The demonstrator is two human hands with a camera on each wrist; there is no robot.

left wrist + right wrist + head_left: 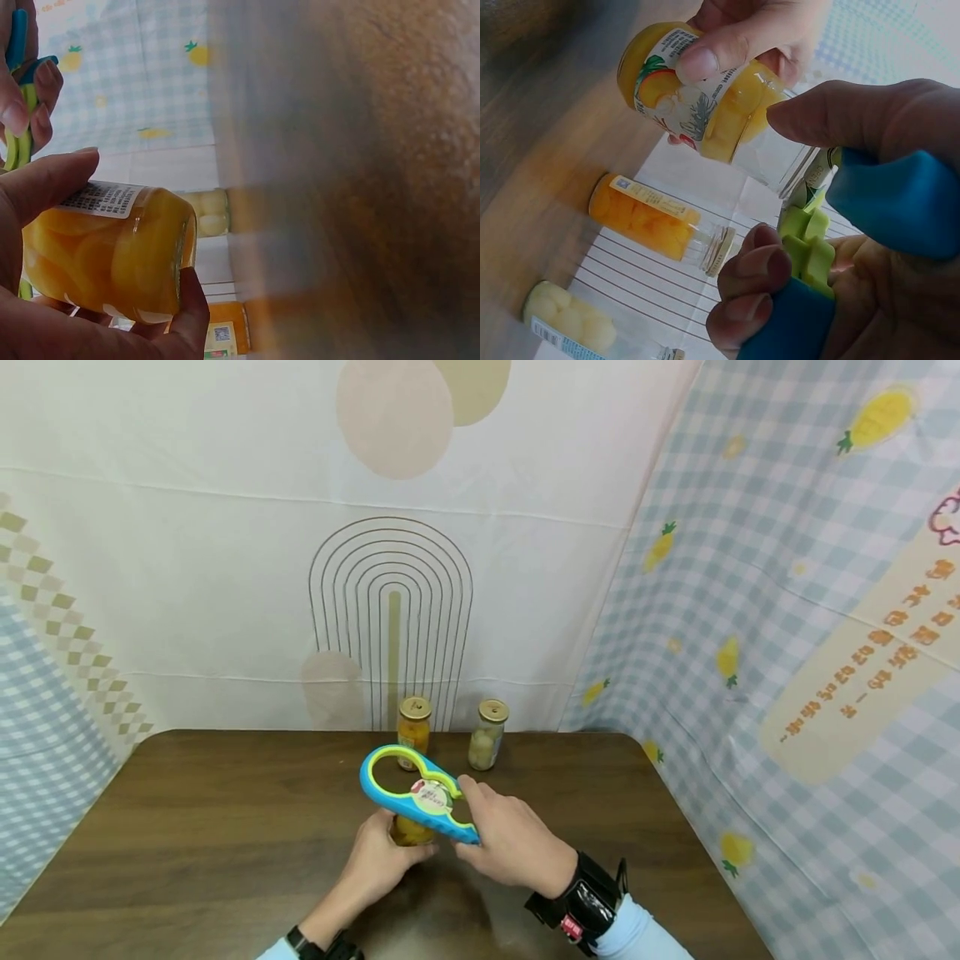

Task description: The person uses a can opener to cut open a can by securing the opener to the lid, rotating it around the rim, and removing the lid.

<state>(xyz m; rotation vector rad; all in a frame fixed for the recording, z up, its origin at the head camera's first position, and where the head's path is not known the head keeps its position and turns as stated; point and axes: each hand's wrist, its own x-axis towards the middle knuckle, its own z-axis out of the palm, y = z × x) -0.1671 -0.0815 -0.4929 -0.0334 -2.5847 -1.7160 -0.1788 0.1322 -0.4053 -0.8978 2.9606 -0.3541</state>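
Near the table's front edge, we fit the opener over the jar's lid.
Our left hand (386,860) wraps the peach jar (410,832); our right hand (510,843) clenches the blue-green jar opener (408,789), and twisting looks next.

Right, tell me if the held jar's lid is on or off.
On: the lid sits inside the opener's ring atop the jar.

Head view: held jar (408,832) mostly hidden under the opener (417,793) and behind the left hand (386,858); lid print too small to read. Left wrist view: right half blurred, bench (390,180) indistinct; far jar (225,334) cut by bottom edge. Right wrist view: pale jar (574,326) cut by bottom edge.
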